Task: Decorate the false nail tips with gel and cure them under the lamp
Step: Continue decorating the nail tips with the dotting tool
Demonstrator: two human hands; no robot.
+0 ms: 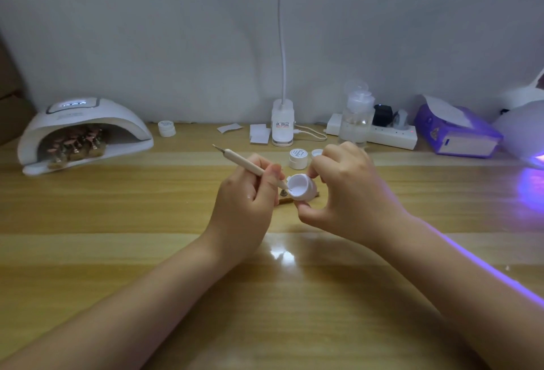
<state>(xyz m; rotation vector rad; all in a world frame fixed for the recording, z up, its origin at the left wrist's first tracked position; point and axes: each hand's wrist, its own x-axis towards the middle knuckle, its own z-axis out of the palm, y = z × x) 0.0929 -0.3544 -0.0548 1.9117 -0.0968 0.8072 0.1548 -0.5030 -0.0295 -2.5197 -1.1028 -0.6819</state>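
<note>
Currently my tool (250, 165) tip sits at the pot (299, 187) mouth.
Left hand (245, 197) fingers grip the tool, slanting down-right; right hand (350, 190) fingers pinch the tilted pot.

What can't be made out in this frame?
- Head view: the small metal stand with brown strip on the wooden table is mostly hidden by the left hand and the tilted white gel pot held by the right hand.
- Lid text on the closed white jar: too small.
- The purple-glowing lamp: cut off by the right edge.
</note>
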